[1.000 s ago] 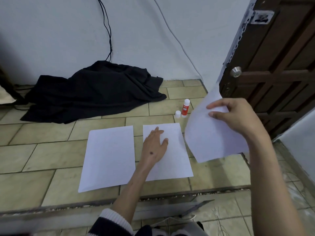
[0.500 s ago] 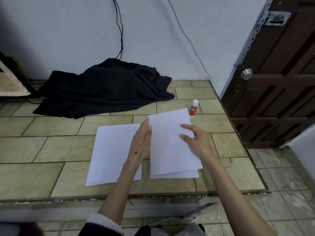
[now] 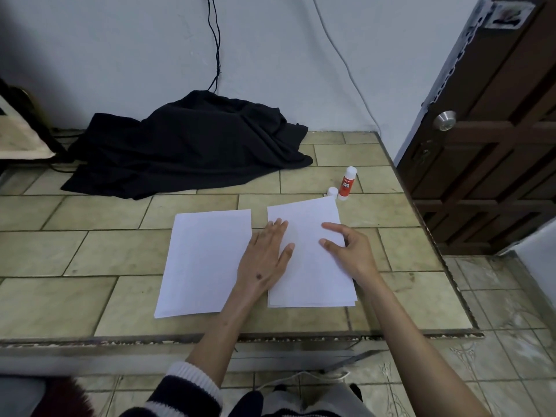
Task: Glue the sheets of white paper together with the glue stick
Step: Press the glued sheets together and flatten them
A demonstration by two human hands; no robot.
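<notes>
White stacked sheets (image 3: 313, 266) lie under both the left hand (image 3: 264, 260) and right hand (image 3: 349, 251).

Two lots of paper lie side by side on the surface (image 3: 90, 251): a single sheet (image 3: 204, 260) to the left and a stack of sheets (image 3: 310, 266) to the right, with a narrow gap between them. The left hand (image 3: 264, 260) rests flat on the stack's left edge; the right hand (image 3: 349, 251) touches its right side. Behind the stack's far right corner stands the glue stick (image 3: 346, 183), its cap (image 3: 332, 192) just left of it. A heap of cloth (image 3: 186, 145) lies at the back against the wall
</notes>
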